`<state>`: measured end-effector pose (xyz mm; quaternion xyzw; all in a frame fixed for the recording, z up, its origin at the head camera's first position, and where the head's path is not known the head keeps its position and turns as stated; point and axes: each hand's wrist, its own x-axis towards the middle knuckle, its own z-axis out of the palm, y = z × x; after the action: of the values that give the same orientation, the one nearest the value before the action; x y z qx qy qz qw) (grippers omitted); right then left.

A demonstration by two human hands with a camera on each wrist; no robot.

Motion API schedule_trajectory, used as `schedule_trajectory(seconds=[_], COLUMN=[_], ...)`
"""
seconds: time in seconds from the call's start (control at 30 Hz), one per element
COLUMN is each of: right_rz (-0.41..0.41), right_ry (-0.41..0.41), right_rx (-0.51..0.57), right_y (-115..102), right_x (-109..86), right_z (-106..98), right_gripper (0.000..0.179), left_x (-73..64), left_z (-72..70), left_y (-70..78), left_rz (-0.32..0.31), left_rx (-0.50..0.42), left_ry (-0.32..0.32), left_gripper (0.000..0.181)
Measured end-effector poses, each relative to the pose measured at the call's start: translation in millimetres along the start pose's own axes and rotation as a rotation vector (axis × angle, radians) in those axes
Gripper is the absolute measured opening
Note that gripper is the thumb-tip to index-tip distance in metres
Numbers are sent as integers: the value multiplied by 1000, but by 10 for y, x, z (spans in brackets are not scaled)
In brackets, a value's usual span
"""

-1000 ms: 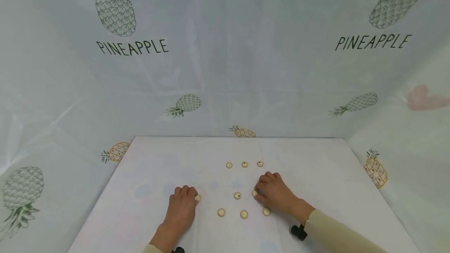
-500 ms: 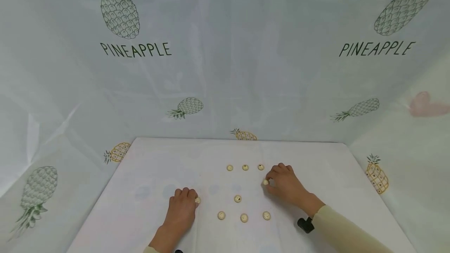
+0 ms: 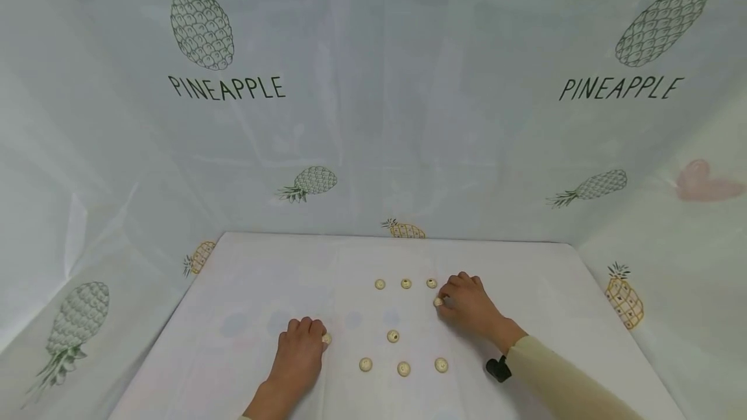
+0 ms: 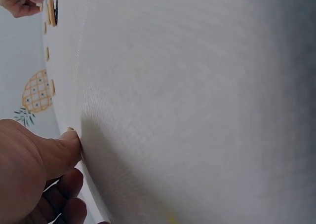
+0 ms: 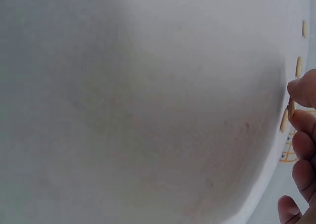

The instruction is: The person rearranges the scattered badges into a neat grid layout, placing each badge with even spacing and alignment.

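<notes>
My right hand (image 3: 469, 303) pinches a small pale wooden disc (image 3: 438, 302) between thumb and index finger, just in front of the back row's right disc (image 3: 431, 283). In the right wrist view the held disc (image 5: 291, 107) stands edge-on between the fingertips. On the left, my left hand (image 3: 299, 352) grips another wooden disc (image 3: 327, 339) at the tabletop; only its edge shows past the fingers. Its thumb (image 4: 64, 152) covers most of that disc in the left wrist view. Between the hands lies a single disc (image 3: 393, 336) with a dark spot in its middle.
Two more discs, a left one (image 3: 380, 284) and a middle one (image 3: 405, 284), complete the back row. Nearer me lies a front row of a left (image 3: 365, 364), middle (image 3: 404, 369) and right disc (image 3: 441, 365). The white table (image 3: 525, 303) meets a pineapple-print curtain (image 3: 373, 115).
My right hand has carried its disc from beside the middle disc, back and to the right, close to the back row. The left hand stays in place. The head view has tilted slightly upward.
</notes>
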<state>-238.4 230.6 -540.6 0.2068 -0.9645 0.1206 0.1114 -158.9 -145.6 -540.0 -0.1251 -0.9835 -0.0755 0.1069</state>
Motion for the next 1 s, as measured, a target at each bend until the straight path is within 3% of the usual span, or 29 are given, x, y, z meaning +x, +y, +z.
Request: schedule_trajectory(seconds=[0.27,0.67,1.0], right_rz=[34,38,17], right_ry=[-64,-65,-47], right_rx=[-27,-48,-55], right_y=[-45,-37,-56], right_x=[44,39,38], right_z=[35,46,44], right_gripper=[11,15,15], left_x=[4,20,14], left_z=[16,26,6], left_y=[-5,-8,-6], left_rz=[-12,-29,-24], left_rx=[-5,-27,-38], left_ry=[-10,-47,-35], left_gripper=[27,25,26])
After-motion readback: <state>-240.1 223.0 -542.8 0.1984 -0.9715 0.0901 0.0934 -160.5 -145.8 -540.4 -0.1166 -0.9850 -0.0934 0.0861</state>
